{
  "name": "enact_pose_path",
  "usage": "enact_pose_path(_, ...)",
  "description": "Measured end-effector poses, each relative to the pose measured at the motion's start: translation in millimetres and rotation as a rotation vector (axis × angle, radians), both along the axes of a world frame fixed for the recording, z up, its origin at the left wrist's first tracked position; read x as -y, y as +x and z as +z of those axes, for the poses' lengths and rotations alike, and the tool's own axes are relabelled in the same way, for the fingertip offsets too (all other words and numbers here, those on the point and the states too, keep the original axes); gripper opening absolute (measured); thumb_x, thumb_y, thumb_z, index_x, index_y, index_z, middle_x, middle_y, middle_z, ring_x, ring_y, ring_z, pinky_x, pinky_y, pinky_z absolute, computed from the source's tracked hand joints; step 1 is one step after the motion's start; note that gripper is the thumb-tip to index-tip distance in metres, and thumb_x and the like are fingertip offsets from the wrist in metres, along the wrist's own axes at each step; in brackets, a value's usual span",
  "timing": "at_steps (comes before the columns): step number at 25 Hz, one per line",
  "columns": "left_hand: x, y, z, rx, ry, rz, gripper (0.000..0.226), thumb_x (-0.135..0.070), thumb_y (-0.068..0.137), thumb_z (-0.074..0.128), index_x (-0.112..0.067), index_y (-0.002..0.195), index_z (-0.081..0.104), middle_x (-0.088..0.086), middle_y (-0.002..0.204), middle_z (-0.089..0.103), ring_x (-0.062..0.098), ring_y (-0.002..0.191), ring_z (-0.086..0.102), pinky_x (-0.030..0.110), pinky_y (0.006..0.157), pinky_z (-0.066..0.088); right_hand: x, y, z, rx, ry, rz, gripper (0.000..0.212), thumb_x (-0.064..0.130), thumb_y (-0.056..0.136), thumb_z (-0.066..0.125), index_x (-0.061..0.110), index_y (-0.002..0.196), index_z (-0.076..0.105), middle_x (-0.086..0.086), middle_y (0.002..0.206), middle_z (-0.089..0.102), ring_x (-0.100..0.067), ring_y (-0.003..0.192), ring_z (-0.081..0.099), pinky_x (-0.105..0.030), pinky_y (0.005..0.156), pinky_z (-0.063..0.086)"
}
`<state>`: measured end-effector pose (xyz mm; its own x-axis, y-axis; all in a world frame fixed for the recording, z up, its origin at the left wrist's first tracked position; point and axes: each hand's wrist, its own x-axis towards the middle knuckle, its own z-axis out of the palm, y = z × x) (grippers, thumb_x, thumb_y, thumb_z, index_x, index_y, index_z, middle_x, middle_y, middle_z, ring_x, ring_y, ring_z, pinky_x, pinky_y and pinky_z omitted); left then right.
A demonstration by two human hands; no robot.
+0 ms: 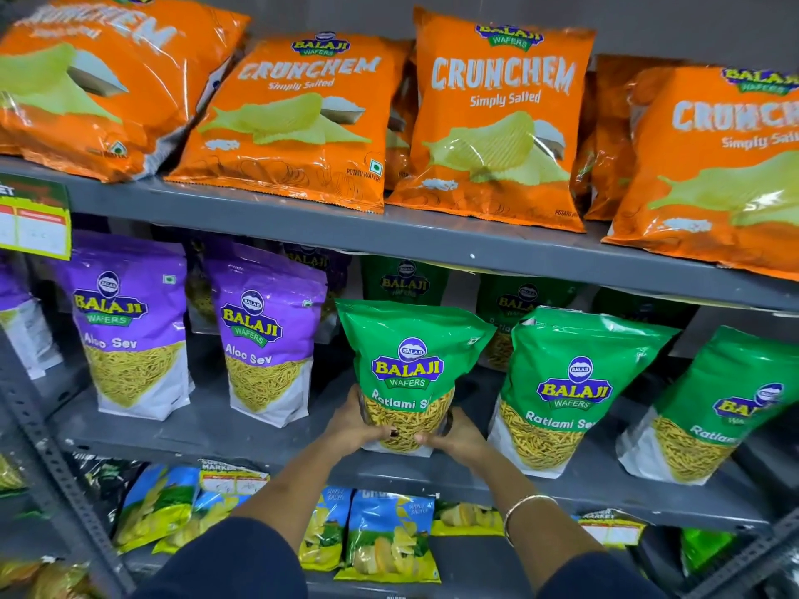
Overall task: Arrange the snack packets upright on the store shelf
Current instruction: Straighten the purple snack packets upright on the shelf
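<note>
step: seating one green pkt on the mid shelf [268, 443], near its front edge. judging by the grip, it's the set-down/straighten phase.
pkt in hand: Ratlami Sev packet [410, 361], upright, slight lean; base at or just above the shelf, can't tell which. sits between the purple row and the other green ones.
left hand [359, 421]: fingers wrapped round the pkt's lower left side, gripping.
right hand [454, 434]: fingers closed on the lower right corner, gripping. bangle [525, 505] on that wrist.
next: prob needs base flat, face square to the front, in line w/ neighbour green packet [570, 391] just beside; then let go w/o tipping it.
labels green: "BALAJI WAFERS", "Ratlami Se…" (partly covered).
labels purple: Aloo Sev packets [129, 326] on the left of same shelf, "BALAJI WAFERS", "Aloo Sev".
labels top shelf: orange Crunchem bags [497, 118], "CRUNCHEM Simply Salted", "POTATO WAFERS"; leaning back, not straight.
lower shelf: blue/yellow chip bags [389, 538], "SIMPLY SALTED" just readable.
price tag [34, 222]: on top shelf's front edge, left end; text unreadable.
</note>
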<state>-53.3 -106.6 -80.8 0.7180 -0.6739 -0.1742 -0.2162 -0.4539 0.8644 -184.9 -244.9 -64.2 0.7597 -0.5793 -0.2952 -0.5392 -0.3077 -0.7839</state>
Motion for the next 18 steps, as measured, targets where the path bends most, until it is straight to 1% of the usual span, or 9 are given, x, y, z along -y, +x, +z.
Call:
enact_pose_path(3, -15.8, -1.9, -0.3, -0.059, 0.006, -0.021, 0.09, -0.018, 0.066, 0.08, -0.007, 0.137, 0.026, 0.012, 0.134, 0.047, 0.026, 0.124, 0.047, 0.028, 0.099, 0.038, -12.0, 5.0, 17.9, -0.509, -0.093, 0.178, 0.048, 0.036, 0.083, 0.067, 0.001, 0.109, 0.046, -0.016, 0.077, 0.072, -0.024, 0.073, 0.07, -0.029, 0.063, 0.052)
enact_pose_path(4, -25.8, 2.7, -1.4, -0.023, -0.002, 0.017, 0.075, -0.016, 0.066, 0.08, -0.002, 0.127, 0.038, 0.013, 0.125, 0.052, 0.024, 0.117, 0.051, 0.03, 0.097, 0.041, -22.7, 12.0, 25.1, -0.65, -0.035, 0.235, 0.044, 0.036, 0.088, 0.062, -0.002, 0.106, 0.05, -0.023, 0.081, 0.072, -0.03, 0.076, 0.072, -0.032, 0.068, 0.055)
enact_pose_path(6, -53.5, 20.2, -0.2, 0.037, 0.045, 0.105, 0.024, -0.012, 0.071, 0.075, -0.005, 0.084, 0.057, 0.012, 0.091, 0.058, 0.019, 0.082, 0.058, 0.027, 0.076, 0.047, -48.1, 34.2, 30.2, -0.757, 0.051, 0.333, 0.043, 0.034, 0.093, 0.052, -0.008, 0.093, 0.054, -0.028, 0.107, 0.066, -0.032, 0.098, 0.07, -0.036, 0.084, 0.056)
enact_pose_path(8, -89.8, 48.4, 6.4, 0.039, 0.213, 0.182, 0.025, -0.011, 0.08, 0.064, -0.011, 0.058, 0.052, 0.013, 0.069, 0.057, 0.021, 0.063, 0.058, 0.019, 0.05, 0.045, -82.4, 68.3, 29.8, -0.62, 0.018, 0.381, 0.038, 0.031, 0.092, 0.055, -0.003, 0.076, 0.05, -0.024, 0.093, 0.065, -0.022, 0.06, 0.073, -0.036, 0.074, 0.059)
enact_pose_path(9, -106.1, 63.1, 13.3, 0.038, 0.314, 0.215, 0.023, -0.012, 0.082, 0.059, -0.008, 0.06, 0.055, 0.015, 0.068, 0.06, 0.028, 0.07, 0.064, 0.02, 0.046, 0.046, -96.7, 85.6, 26.6, -0.482, -0.033, 0.357, 0.034, 0.028, 0.09, 0.06, -0.001, 0.077, 0.05, -0.019, 0.082, 0.061, -0.019, 0.046, 0.066, -0.038, 0.07, 0.059)
enact_pose_path(11, -130.6, 99.1, 19.7, 0.152, 0.409, 0.327, 0.021, -0.014, 0.082, 0.06, 0.001, 0.095, 0.061, 0.022, 0.097, 0.066, 0.035, 0.101, 0.063, 0.032, 0.069, 0.053, -113.7, 118.6, 19.3, -0.151, -0.096, 0.234, 0.04, 0.022, 0.081, 0.071, -0.001, 0.107, 0.051, -0.018, 0.096, 0.061, -0.024, 0.068, 0.066, -0.04, 0.075, 0.056)
enact_pose_path(13, -137.0, 132.2, 16.8, 0.15, 0.222, 0.356, 0.066, -0.009, 0.076, 0.069, -0.001, 0.132, 0.036, 0.02, 0.129, 0.053, 0.032, 0.119, 0.052, 0.035, 0.095, 0.044, -112.7, 147.4, 10.5, 0.108, 0.038, 0.139, 0.071, 0.013, 0.075, 0.076, 0.001, 0.133, 0.037, -0.018, 0.13, 0.055, -0.029, 0.114, 0.058, -0.039, 0.096, 0.048)
enact_pose_path(14, -135.9, 138.6, 17.2, 0.059, 0.077, 0.286, 0.082, -0.002, 0.072, 0.071, -0.003, 0.139, 0.024, 0.018, 0.135, 0.047, 0.031, 0.123, 0.048, 0.038, 0.101, 0.04, -111.3, 157.1, 7.3, 0.202, 0.149, 0.132, 0.074, 0.009, 0.074, 0.077, 0.002, 0.134, 0.035, -0.016, 0.137, 0.051, -0.027, 0.123, 0.052, -0.037, 0.104, 0.044)
enact_pose_path(18, -137.5, 156.0, -4.9, -0.047, -0.03, 0.181, 0.092, 0.005, 0.069, 0.071, -0.008, 0.143, 0.017, 0.018, 0.143, 0.039, 0.035, 0.126, 0.044, 0.046, 0.106, 0.038, -118.4, 171.4, -6.5, 0.361, 0.331, 0.141, 0.06, 0.0, 0.07, 0.078, 0.015, 0.118, 0.045, -0.014, 0.133, 0.058, -0.019, 0.11, 0.058, -0.027, 0.095, 0.049)
